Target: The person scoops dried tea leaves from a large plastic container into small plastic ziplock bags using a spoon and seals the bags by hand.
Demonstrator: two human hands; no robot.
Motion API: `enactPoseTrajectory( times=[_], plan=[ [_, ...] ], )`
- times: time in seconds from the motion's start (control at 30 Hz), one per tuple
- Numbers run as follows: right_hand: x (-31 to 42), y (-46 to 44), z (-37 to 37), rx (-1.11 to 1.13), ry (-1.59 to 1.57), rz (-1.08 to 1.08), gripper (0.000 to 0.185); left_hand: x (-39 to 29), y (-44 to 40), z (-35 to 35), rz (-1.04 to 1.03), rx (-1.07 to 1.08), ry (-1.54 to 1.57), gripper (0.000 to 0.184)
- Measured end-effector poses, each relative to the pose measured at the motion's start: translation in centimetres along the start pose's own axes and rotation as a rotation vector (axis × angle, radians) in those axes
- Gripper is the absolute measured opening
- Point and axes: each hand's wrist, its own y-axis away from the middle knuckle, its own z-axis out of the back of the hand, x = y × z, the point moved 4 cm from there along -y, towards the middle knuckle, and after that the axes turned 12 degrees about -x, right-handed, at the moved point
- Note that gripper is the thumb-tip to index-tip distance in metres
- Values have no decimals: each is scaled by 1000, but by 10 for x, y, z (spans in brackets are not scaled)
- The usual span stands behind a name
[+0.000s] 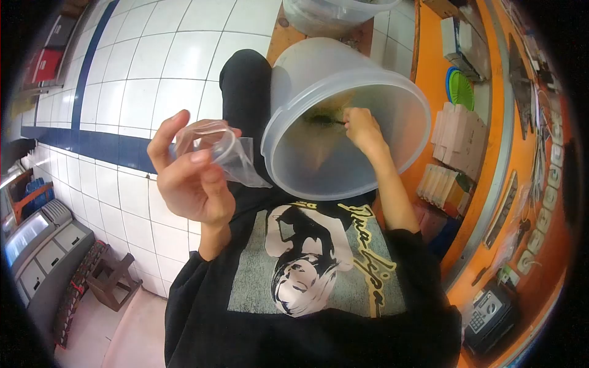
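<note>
My left hand (199, 178) holds a small clear plastic bag (242, 162), its mouth spread into a ring by the fingers. To the right, a large translucent bucket (343, 159) lies tilted with its wide opening toward me. Inside it my right hand (363, 127) is closed on a dark utensil (328, 119), whose far end lies in a greenish-brown material (322, 109) deep in the bucket. The exact shape of the utensil is hard to make out.
A second translucent bucket (334, 15) stands beyond the first. Orange shelving (438, 92) on the right holds boxes (457, 138) and green and blue round items (460, 89). At the lower left is a small wooden stool (113, 282).
</note>
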Motion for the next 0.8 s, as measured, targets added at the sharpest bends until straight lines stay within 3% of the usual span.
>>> enactPoseTrajectory(
  times=[0.2,0.33,0.47,0.63,0.8],
  plan=[
    [8,5,22,-29,-53,-51,17,0,-1,-1,21,86,-105,26],
    [6,-7,-11,-20,-54,-10,16,5,1,-5,116,6,-48,35],
    [3,-8,8,-1,-96,-65,9,1,2,0,145,-35,33,40],
    [11,2,28,-67,212,11,12,13,4,5,207,-88,91,43],
    [11,2,25,-134,230,11,12,8,8,3,321,-81,73,49]
  ],
)
